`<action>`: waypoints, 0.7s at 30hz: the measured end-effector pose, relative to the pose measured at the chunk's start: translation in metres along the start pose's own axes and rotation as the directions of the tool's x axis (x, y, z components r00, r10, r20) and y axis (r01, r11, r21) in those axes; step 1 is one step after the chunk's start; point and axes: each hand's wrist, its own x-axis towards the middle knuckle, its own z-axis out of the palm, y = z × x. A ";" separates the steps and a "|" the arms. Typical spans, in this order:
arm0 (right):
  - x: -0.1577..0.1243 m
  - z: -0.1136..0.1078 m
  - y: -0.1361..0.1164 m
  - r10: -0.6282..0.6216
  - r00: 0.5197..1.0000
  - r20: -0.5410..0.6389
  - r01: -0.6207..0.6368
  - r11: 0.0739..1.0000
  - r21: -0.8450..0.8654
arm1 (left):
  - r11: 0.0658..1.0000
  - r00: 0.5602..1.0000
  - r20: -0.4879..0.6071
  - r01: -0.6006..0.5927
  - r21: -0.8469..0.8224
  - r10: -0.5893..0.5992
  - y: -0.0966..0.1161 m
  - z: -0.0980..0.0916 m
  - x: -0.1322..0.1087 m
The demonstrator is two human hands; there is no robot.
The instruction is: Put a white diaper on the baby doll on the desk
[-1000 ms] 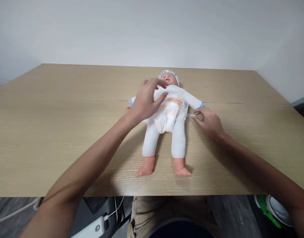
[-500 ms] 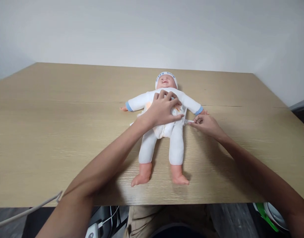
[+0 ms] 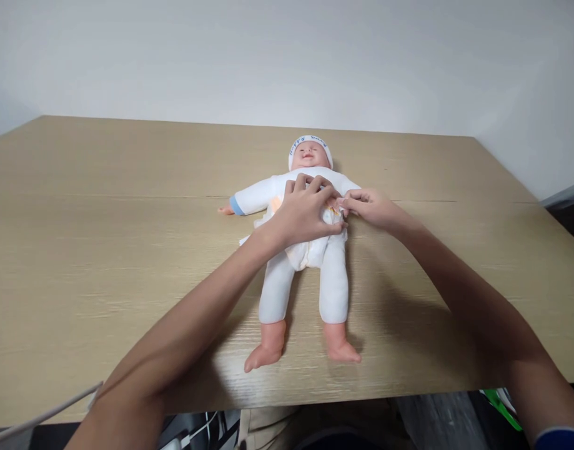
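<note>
A baby doll (image 3: 332, 284) in a white suit and a white headband lies on its back, feet toward me. Around its hips is a white diaper (image 3: 306, 253) with orange prints. My left hand (image 3: 303, 212) rests over the front of the diaper and the doll's belly, fingers spread and bent. At the diaper's right side, my right hand (image 3: 368, 208) pinches a diaper tab (image 3: 341, 201) between thumb and fingers. The tab is folded over toward the front. On the left side, another loose tab (image 3: 244, 240) sticks out from the diaper.
The wooden table (image 3: 127, 262) spreads out on both sides of the doll, with a white wall (image 3: 268, 62) behind it. A pale cable (image 3: 47, 414) crosses the near left edge. Below the near edge at right is a green-rimmed item (image 3: 502, 409).
My right hand has brought the tab from out at the doll's right side up and inward onto the diaper's front. The left hand stays pressed on the diaper.
</note>
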 end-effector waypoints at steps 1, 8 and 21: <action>0.005 0.004 0.000 -0.013 1.000 0.011 0.013 1.000 0.012 | 1.000 1.000 0.000 0.008 -0.005 -0.008 0.000 0.000 0.000; -0.009 0.027 0.009 -0.106 0.978 -0.182 0.089 0.991 -0.097 | 0.999 1.000 0.004 0.016 -0.030 -0.016 0.002 -0.003 -0.001; -0.043 0.042 0.051 -0.615 0.788 -0.001 0.571 0.732 -0.371 | 0.999 0.999 0.006 0.041 -0.013 -0.041 0.003 -0.002 -0.003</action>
